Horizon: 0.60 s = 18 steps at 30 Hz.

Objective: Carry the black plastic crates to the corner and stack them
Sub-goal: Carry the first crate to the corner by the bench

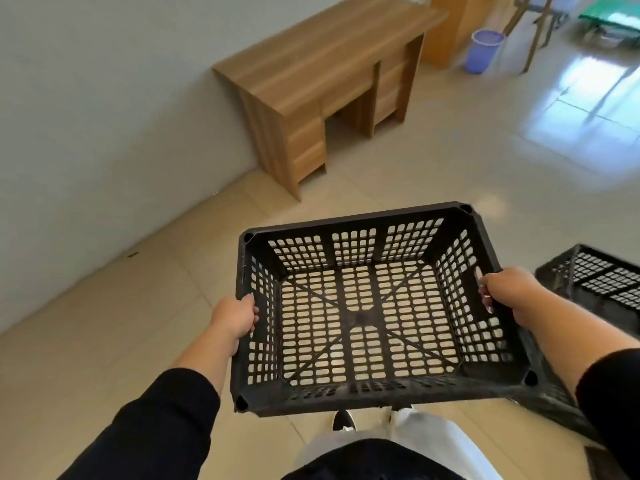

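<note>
Crate (367,306) held aloft, left hand (233,318) and right hand (510,291) clamped on its sides.

Both my arms reach forward and down, sleeves dark and pushed back from the wrists. My left hand (235,318) is curled closed around the left rim of the crate (363,306), fingers wrapped over the edge and knuckles up. My right hand (509,292) clamps the right rim the same way, fingertips hooked inside. My forearms angle inward toward each other, wrists roughly level, and a shoe (343,420) shows below.
</note>
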Available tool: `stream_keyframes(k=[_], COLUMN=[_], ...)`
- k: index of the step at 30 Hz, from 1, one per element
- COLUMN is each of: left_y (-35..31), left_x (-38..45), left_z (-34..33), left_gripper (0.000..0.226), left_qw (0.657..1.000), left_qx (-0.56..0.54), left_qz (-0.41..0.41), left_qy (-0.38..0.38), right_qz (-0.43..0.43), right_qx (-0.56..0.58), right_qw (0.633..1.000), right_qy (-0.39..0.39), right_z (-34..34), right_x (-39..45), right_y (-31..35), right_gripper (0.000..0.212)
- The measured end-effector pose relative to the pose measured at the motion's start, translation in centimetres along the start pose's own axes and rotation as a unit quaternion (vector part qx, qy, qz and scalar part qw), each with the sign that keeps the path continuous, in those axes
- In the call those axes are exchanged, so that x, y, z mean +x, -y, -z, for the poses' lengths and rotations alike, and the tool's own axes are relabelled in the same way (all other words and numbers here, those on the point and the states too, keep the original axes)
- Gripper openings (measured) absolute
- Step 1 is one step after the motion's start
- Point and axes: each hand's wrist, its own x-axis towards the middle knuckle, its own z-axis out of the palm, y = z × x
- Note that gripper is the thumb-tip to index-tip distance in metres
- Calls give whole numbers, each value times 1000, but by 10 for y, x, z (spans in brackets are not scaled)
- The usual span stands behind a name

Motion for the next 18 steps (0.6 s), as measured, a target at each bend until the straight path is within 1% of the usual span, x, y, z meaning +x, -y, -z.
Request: stream_keyframes(k=[5, 8, 11, 15, 16, 18], left_y=[9, 4, -13, -40, -46, -59], left_x=[36, 61, 87, 114, 120, 133], left_z=[50, 74, 94, 119, 126, 139], left_gripper=[35, 28, 25, 26, 27, 30], left_qw=[996, 991, 987, 981, 978, 973], left_qx=[-68, -97, -110, -118, -125, -143], left_qz=[49, 70, 71, 85, 89, 96], left_qy=[-38, -62, -89, -132, -140, -156], right_qz=[48, 77, 95, 100, 108, 131], right_qx=[-53, -82, -117, -189, -190, -187], right_qw=[997, 992, 984, 967, 964, 960], right_qy=[38, 62, 91, 142, 151, 162], right_z=[-63, -101, -140, -192, -204, -226], right_x=[18, 34, 59, 97, 101, 100], right_y=[88, 140, 194, 269, 289, 331], right_gripper=[22, 21, 17, 6, 6, 13])
